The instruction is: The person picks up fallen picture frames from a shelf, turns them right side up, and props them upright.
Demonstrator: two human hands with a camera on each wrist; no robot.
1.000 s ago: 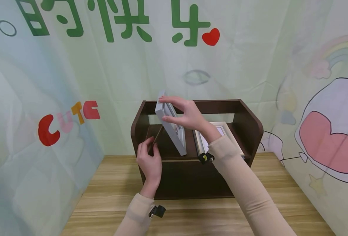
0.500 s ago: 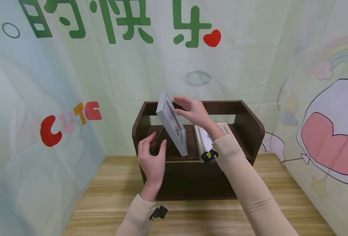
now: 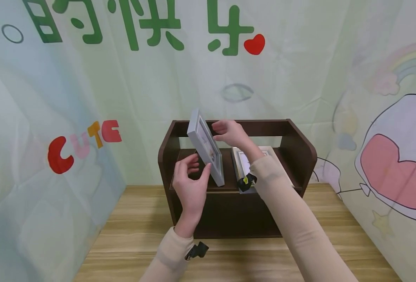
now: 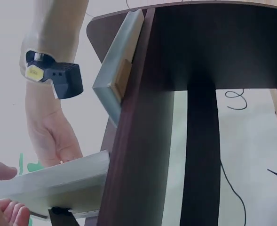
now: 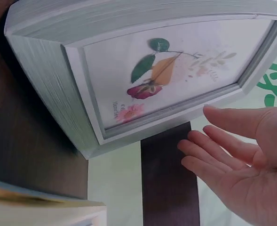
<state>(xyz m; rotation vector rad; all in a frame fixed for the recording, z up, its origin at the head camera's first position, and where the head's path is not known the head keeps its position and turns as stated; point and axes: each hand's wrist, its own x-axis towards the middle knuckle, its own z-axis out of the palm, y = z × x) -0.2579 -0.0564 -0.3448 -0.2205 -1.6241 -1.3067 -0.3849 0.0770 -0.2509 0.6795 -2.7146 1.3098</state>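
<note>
A grey picture frame (image 3: pixel 203 147) stands tilted on the dark brown shelf unit (image 3: pixel 229 215), its top leaning left. Its front, in the right wrist view, carries a pressed-flower picture (image 5: pixel 162 75). My left hand (image 3: pixel 192 190) is at the frame's lower left with thumb and fingers spread; I cannot tell whether the thumb touches its edge. In the left wrist view a dark strip (image 4: pixel 62 216) shows at the frame's back. My right hand (image 3: pixel 231 133) hovers beside the picture side, fingers loosely bent and holding nothing, a small gap from the frame.
Further right on the shelf lies a cream frame (image 3: pixel 276 160) with other frames, partly hidden by the right forearm. Raised dark side panels (image 3: pixel 301 156) bound the shelf. The unit stands on a wood-grain table (image 3: pixel 137 231) before a printed cloth backdrop (image 3: pixel 140 86).
My right hand has let go of the grey frame and drawn back right. My left hand has released the thin strip behind the frame and moved right, toward the frame's lower edge.
</note>
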